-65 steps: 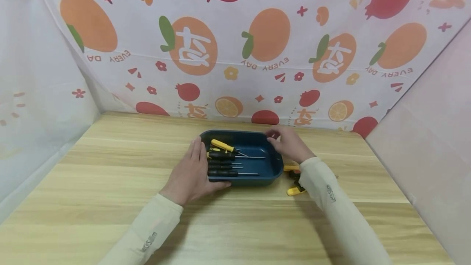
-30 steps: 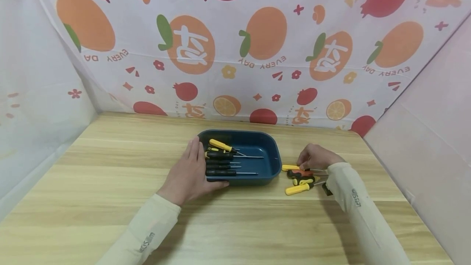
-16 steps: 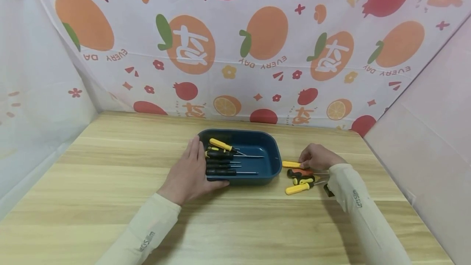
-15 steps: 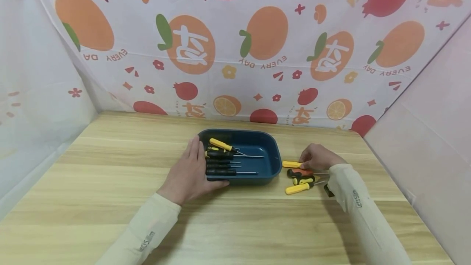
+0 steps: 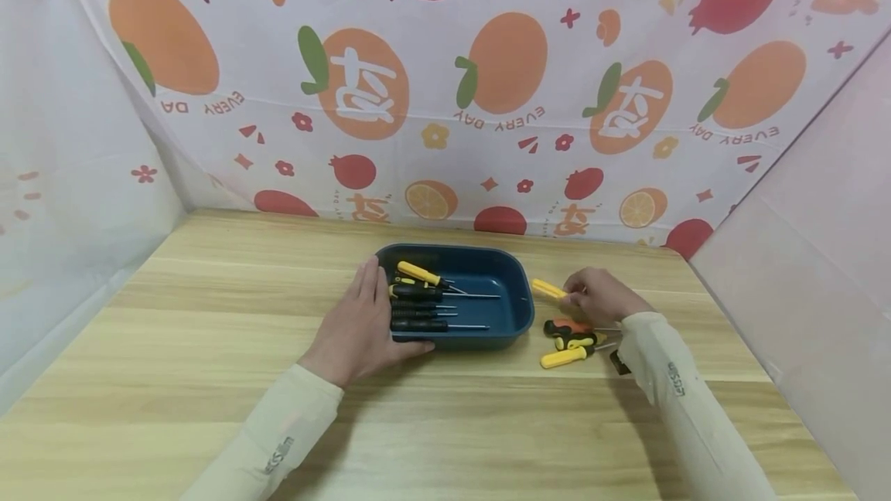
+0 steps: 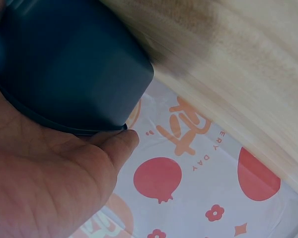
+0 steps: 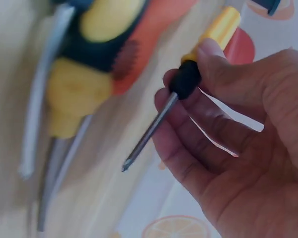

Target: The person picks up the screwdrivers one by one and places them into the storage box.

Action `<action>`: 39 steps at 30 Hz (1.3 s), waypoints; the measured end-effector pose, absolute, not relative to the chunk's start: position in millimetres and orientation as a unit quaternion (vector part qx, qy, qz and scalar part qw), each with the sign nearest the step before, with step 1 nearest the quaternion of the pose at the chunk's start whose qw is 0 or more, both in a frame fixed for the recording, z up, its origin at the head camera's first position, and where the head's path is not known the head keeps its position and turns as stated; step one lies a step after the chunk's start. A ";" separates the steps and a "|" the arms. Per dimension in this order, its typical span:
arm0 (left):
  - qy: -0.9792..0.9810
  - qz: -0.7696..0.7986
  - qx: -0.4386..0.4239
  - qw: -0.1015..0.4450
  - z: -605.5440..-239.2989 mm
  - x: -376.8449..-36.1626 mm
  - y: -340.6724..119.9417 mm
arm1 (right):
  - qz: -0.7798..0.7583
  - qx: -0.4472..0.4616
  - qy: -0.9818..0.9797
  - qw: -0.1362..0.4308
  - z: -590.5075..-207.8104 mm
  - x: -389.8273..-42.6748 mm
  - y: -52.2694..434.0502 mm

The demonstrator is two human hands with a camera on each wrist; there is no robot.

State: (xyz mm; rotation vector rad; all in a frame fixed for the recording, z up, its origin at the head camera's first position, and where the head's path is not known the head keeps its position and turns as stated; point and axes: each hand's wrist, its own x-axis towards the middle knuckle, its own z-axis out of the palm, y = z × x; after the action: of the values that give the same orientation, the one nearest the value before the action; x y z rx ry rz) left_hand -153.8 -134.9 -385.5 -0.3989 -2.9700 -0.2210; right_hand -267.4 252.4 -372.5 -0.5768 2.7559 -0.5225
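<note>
My right hand (image 5: 604, 297) pinches a screwdriver by its yellow handle (image 5: 547, 288), just right of the blue tray (image 5: 465, 343). Seen from the right wrist, this screwdriver (image 7: 188, 74) has a black collar and a short metal shaft with its tip bare. My left hand (image 5: 353, 325) rests along the tray's left end, fingers straight and thumb along the front wall; the left wrist view has the hand (image 6: 54, 183) against the tray's outside (image 6: 79, 69). Inside the tray lie several screwdrivers, among them a yellow-handled one (image 5: 418, 273) and a long black-handled one (image 5: 420, 325).
Right of the tray lie an orange and black screwdriver (image 5: 567, 328), a yellow and black handle (image 5: 576, 342) and a yellow screwdriver (image 5: 562, 358). A small dark item (image 5: 619, 363) is partly under the right sleeve. A fruit-print cloth (image 5: 431, 83) hangs behind the table.
From above the tray my right hand has moved right to the loose screwdrivers. It has taken a yellow-handled one and raised it from the others. The left hand stays at the tray.
</note>
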 end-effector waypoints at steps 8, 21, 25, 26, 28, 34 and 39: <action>-0.987 -0.070 -0.129 0.071 -385.3 -150.1 -133.6 | -0.212 -0.203 0.955 0.051 -360.7 -266.1 231.7; -0.986 -0.069 -0.131 0.072 -384.9 -149.4 -133.1 | -0.291 -0.215 0.932 0.002 -343.6 -254.4 178.2; -0.986 -0.074 -0.132 0.073 -385.1 -149.3 -133.2 | -0.279 -0.243 0.929 -0.007 -343.4 -253.6 163.7; -0.986 -0.074 -0.132 0.073 -385.2 -149.2 -133.3 | -0.276 -0.250 0.928 -0.007 -343.4 -253.3 159.7; -0.986 -0.074 -0.133 0.074 -385.3 -149.2 -133.4 | -0.273 -0.265 0.925 -0.005 -343.8 -252.6 152.3; -0.985 -0.080 -0.132 0.074 -385.0 -149.4 -133.1 | -0.274 -0.325 0.905 0.012 -349.6 -249.4 130.9; -0.985 -0.080 -0.131 0.076 -384.7 -149.3 -133.2 | -0.270 -0.365 0.891 0.023 -358.7 -245.5 110.6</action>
State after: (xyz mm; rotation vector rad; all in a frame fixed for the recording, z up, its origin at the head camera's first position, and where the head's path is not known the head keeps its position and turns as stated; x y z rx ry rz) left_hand -149.3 -133.2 -384.7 -0.3936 -2.9529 -0.2391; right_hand -245.5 110.6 -358.7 -1.1305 2.7577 -0.8364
